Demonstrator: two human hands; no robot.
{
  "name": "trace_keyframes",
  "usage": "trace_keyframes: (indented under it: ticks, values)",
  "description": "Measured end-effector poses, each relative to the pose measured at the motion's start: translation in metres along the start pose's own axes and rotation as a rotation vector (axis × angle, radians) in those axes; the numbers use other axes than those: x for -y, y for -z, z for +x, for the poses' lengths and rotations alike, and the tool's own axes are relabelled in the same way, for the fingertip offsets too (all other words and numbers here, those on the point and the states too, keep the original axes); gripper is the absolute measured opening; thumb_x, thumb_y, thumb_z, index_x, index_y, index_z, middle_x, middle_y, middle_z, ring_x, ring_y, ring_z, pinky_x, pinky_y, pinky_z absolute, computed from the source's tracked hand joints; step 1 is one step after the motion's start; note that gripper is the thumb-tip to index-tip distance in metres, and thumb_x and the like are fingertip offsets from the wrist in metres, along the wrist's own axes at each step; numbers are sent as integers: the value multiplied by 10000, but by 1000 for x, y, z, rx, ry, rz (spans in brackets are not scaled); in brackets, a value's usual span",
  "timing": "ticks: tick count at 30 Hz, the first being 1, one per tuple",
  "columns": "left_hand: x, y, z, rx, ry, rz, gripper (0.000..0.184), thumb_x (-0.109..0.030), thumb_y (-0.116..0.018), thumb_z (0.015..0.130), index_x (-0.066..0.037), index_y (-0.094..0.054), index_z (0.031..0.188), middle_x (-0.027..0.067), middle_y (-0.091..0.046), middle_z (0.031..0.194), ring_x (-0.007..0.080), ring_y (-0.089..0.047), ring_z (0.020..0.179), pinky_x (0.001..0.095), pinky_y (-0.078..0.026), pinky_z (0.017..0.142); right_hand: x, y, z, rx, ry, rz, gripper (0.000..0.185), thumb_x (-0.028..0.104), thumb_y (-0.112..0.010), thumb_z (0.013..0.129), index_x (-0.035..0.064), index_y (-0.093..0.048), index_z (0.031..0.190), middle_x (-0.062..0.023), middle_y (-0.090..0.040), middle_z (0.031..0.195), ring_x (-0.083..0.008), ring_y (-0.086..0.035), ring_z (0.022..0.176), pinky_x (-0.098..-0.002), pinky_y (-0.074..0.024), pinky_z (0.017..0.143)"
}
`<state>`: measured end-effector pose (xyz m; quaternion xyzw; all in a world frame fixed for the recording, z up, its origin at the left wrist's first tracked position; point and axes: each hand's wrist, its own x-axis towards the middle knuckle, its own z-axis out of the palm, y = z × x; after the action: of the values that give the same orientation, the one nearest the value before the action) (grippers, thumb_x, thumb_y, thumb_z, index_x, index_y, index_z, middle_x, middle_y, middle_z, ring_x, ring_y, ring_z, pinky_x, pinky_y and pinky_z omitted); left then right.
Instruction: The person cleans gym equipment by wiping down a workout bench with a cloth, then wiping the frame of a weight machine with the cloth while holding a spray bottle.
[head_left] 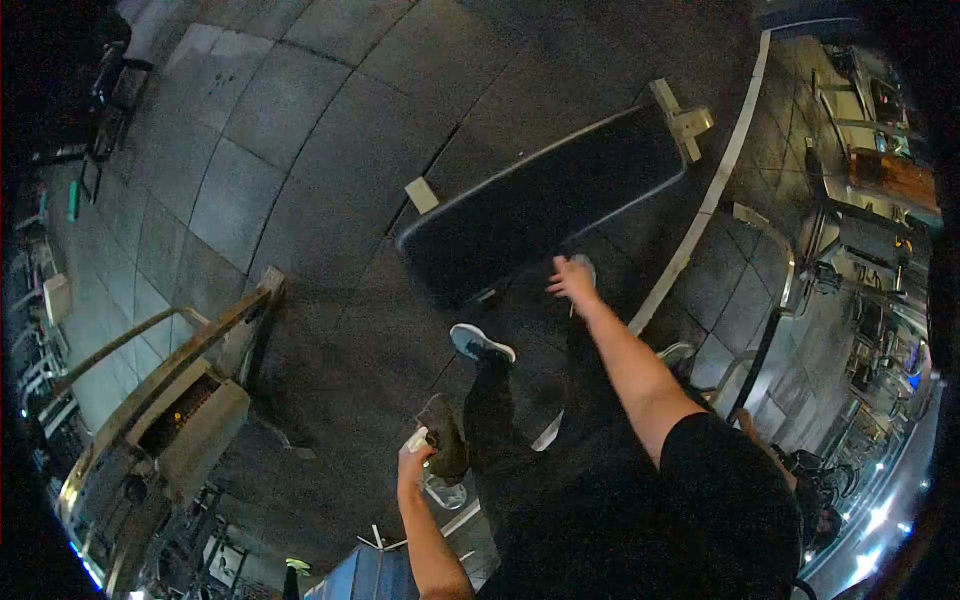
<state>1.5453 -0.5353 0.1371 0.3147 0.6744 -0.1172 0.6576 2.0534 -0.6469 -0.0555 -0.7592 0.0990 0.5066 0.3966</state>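
My left hand is closed around what looks like a spray bottle, with a white top and a clear body. A brownish-grey cloth hangs beside the bottle at the same hand. Fingers spread, my right hand reaches forward and holds nothing. It is nearest to the lower edge of a black padded gym bench, and I cannot tell whether it touches the pad. Pale metal feet stick out from under the bench at its far right end and its left side.
A metal-framed exercise machine stands on the left. More gym equipment lines the right side, past a white floor line. My shoe is on the dark tiled floor. A blue object is at the bottom.
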Motion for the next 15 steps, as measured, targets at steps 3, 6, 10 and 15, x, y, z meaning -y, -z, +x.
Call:
trace_keyframes:
  ticks: [3,6,10,15]
  values:
    - [-12,-19,5,-36,-59,-6,741,-95,-694,739,36,-557,1455,62,-690,1162,160,-635,965,285,-489,841,31,142,46,-336,156,-77,566,590,-636,974,37,-598,1090,-95,-681,914,-196,-683,724,-331,-527,608]
    - [-41,-53,5,-116,-110,281,802,-103,-722,721,1,-527,1492,128,-724,1202,197,-680,983,295,-515,853,88,270,94,-547,162,-50,689,664,-611,949,12,-602,1174,-92,-638,984,-191,-610,831,-358,-510,717]
    - [-71,-128,-13,-214,-44,517,753,-177,-743,744,-48,-570,1465,215,-709,1273,303,-714,1109,340,-544,941,158,367,185,-544,-74,78,959,746,-611,896,-29,-496,1451,-145,-603,1228,-247,-603,1031,-418,-485,874]
    - [-71,-225,-11,-29,59,664,431,-276,-747,798,-17,-719,1141,263,-730,1066,408,-712,984,462,-545,846,219,376,265,-460,-122,510,1186,845,-651,779,1,-364,1562,-188,-490,1501,-335,-512,1317,-445,-418,1057]
